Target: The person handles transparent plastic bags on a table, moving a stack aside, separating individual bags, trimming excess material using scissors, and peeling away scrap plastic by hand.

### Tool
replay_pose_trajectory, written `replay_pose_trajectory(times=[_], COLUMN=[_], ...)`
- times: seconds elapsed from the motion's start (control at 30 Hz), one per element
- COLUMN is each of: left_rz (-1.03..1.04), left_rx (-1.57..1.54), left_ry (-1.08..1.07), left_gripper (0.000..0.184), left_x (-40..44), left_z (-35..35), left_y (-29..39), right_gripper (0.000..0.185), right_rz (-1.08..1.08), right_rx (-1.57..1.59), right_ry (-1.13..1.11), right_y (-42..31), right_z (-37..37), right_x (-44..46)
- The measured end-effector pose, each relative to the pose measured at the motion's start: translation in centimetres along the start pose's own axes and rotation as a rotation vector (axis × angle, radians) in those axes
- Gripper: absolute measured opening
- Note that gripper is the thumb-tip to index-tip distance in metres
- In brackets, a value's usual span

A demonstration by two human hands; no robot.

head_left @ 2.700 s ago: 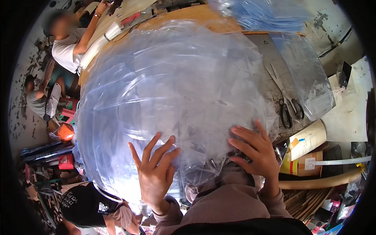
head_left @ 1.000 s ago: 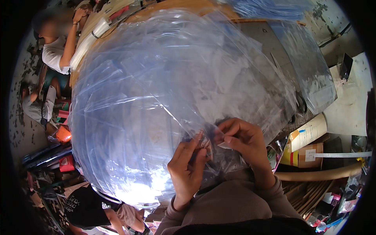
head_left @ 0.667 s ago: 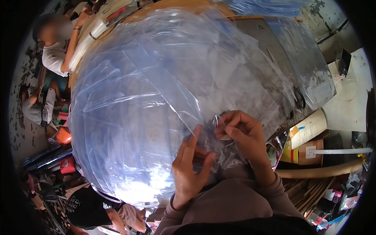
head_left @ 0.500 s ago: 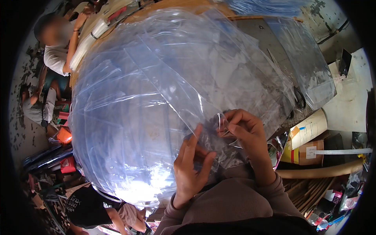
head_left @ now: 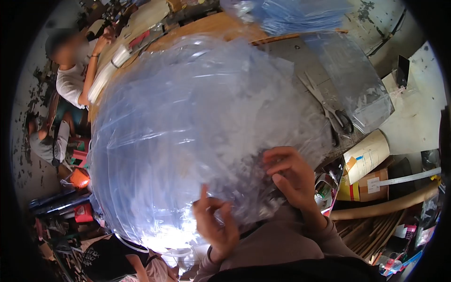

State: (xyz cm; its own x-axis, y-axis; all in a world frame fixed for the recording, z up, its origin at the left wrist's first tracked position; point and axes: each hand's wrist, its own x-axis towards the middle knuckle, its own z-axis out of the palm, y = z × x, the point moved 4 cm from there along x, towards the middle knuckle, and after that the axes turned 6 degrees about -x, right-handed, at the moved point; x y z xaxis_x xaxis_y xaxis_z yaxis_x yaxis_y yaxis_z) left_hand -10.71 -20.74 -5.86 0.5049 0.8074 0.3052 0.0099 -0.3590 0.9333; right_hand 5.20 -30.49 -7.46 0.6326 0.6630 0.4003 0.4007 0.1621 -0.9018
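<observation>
A large heap of clear plastic sheeting (head_left: 188, 113) spreads across the table in front of me. At its near edge my left hand (head_left: 215, 221) has its fingers apart and slightly blurred, with nothing seen between them. To the right, my right hand (head_left: 292, 176) hovers over the crumpled near part of the plastic, its fingers curved and the thumb apart from them, with nothing visible in it. Large black-handled scissors (head_left: 324, 105) lie partly open on the grey tabletop, right of the sheeting.
Blue plastic sheets (head_left: 300, 16) are stacked at the back, and flat clear sheets (head_left: 357, 84) lie at the right. A co-worker (head_left: 70, 66) is at the table's left; two more people are at the left and lower left. A cardboard box (head_left: 371, 188) stands lower right.
Both hands have come off the plastic edge and opened, the left moving down and left. The diagonal fold of film has dropped away, and the scissors are uncovered. The view has shifted slightly.
</observation>
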Motion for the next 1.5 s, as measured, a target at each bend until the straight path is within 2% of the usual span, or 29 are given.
replay_pose_trajectory(times=[0.03, 0.07, 0.1, 0.13, 0.17, 0.2, 0.27, 0.3, 0.33, 0.4, 0.47, 0.5, 0.53, 0.67, 0.73, 0.77, 0.8, 0.87, 0.93, 1.0, 1.03, 1.1, 1.13, 1.2, 1.27, 1.33, 1.4, 1.43, 1.5], left_rz=[0.056, 0.089, 0.122, 0.161, 0.192, 0.221, 0.247, 0.271, 0.310, 0.300, 0.280, 0.208, 0.136, -0.014, -0.263, -0.171, -0.176, -0.276, -0.286, -0.298, -0.287, -0.276, -0.221, -0.168, -0.050, -0.029, -0.008, -0.003, 0.001], left_rx=[0.036, -0.144, -0.038, 0.207, 0.369, 0.536, 0.523, 0.505, 0.406, 0.292, 0.214, 0.119, 0.022, -0.200, -0.410, -0.304, -0.299, -0.268, -0.339, -0.417, -0.386, -0.359, -0.309, -0.261, -0.128, -0.115, -0.104, -0.100, -0.098], left_ry=[0.106, 0.284, 0.313, 0.351, 0.357, 0.361, 0.308, 0.250, 0.211, -0.079, -0.402, -0.469, -0.535, -0.535, -0.408, -0.380, -0.377, -0.369, -0.347, -0.324, -0.338, -0.357, -0.347, -0.341, -0.340, -0.345, -0.355, -0.358, -0.361], left_gripper=[0.044, 0.039, 0.036, 0.033, 0.033, 0.033, 0.033, 0.034, 0.036, 0.037, 0.040, 0.042, 0.044, 0.040, 0.034, 0.027, 0.027, 0.017, 0.014, 0.011, 0.010, 0.010, 0.010, 0.011, 0.011, 0.011, 0.011, 0.013, 0.014], left_x=[-0.1, 0.1, 0.6, 1.4, 2.2, 2.7, 2.8, 3.0, 3.0, 2.5, 2.9, 2.9, 2.9, 2.4, 2.2, 2.6, 2.5, 2.3, 2.1, 2.0, 2.0, 1.9, 1.9, 1.9, 2.1, 2.1, 2.1, 2.1, 2.1], left_z=[-1.1, -2.2, -3.6, -4.5, -5.5, -6.1, -6.1, -5.9, -4.7, -2.3, 1.6, 3.3, 4.8, 7.2, 6.8, 6.7, 6.6, 6.4, 6.4, 6.4, 6.5, 6.8, 7.0, 7.2, 7.1, 7.2, 7.2, 7.3, 7.3], left_y=[-0.3, -0.7, -0.5, 0.3, 0.9, 1.6, 2.6, 3.2, 4.2, 4.5, 4.5, 3.7, 2.6, 0.3, -0.8, -0.6, -0.7, -1.3, -2.1, -2.2, -2.0, -1.9, -1.8, -1.6, -0.9, -0.8, -0.6, -0.6, -0.4], right_gripper=[0.022, 0.022, 0.025, 0.029, 0.039, 0.039, 0.046, 0.046, 0.049, 0.052, 0.052, 0.052, 0.052, 0.055, 0.058, 0.058, 0.057, 0.053, 0.049, 0.038, 0.038, 0.030, 0.030, 0.030, 0.030, 0.031, 0.031, 0.031, 0.034], right_rz=[0.006, 0.001, 0.060, 0.119, 0.181, 0.178, 0.305, 0.303, 0.342, 0.382, 0.511, 0.515, 0.410, 0.147, 0.112, 0.059, 0.003, 0.040, 0.076, 0.053, 0.055, 0.273, 0.275, 0.478, 0.453, 0.426, 0.529, 0.532, 0.361], right_rx=[-0.209, -0.213, -0.548, -0.882, -0.838, -0.834, -0.828, -0.824, -0.800, -0.772, -0.516, -0.512, -0.446, -0.421, -0.509, -0.523, -0.534, -0.437, -0.345, -0.332, -0.331, -0.211, -0.216, -0.035, -0.109, -0.179, -0.078, -0.078, -0.256], right_ry=[0.014, 0.020, 0.142, 0.264, 0.341, 0.339, 0.295, 0.290, 0.260, 0.221, 0.155, 0.154, 0.066, -0.107, -0.149, -0.188, -0.229, -0.229, -0.226, 0.039, 0.035, 0.283, 0.288, 0.330, 0.321, 0.309, 0.215, 0.219, 0.106], right_y=[-0.2, -0.5, -0.7, -0.9, -0.1, 0.0, 0.6, 0.7, 0.9, 1.1, 1.4, 1.1, 0.5, -1.8, -2.5, -2.9, -3.2, -3.7, -3.0, -1.6, -1.0, 0.5, 0.4, 1.0, 1.2, 1.3, 1.7, 1.8, 1.0], right_z=[-0.9, -1.4, -2.3, -3.1, -3.8, -4.0, -4.4, -4.3, -4.2, -4.2, -4.3, -4.3, -3.8, -1.0, -0.5, -0.2, 0.0, -0.7, -1.9, -4.0, -3.8, -4.6, -4.5, -3.9, -3.9, -4.0, -4.1, -4.4, -4.4], right_x=[-0.4, -0.4, -0.3, -0.3, -0.5, -0.7, -1.1, -1.2, -1.3, -1.5, -1.7, -1.8, -1.7, -2.1, -2.1, -1.9, -1.7, -1.1, -1.0, -1.3, -1.3, -1.8, -1.8, -2.4, -2.6, -2.7, -3.0, -3.0, -2.5])
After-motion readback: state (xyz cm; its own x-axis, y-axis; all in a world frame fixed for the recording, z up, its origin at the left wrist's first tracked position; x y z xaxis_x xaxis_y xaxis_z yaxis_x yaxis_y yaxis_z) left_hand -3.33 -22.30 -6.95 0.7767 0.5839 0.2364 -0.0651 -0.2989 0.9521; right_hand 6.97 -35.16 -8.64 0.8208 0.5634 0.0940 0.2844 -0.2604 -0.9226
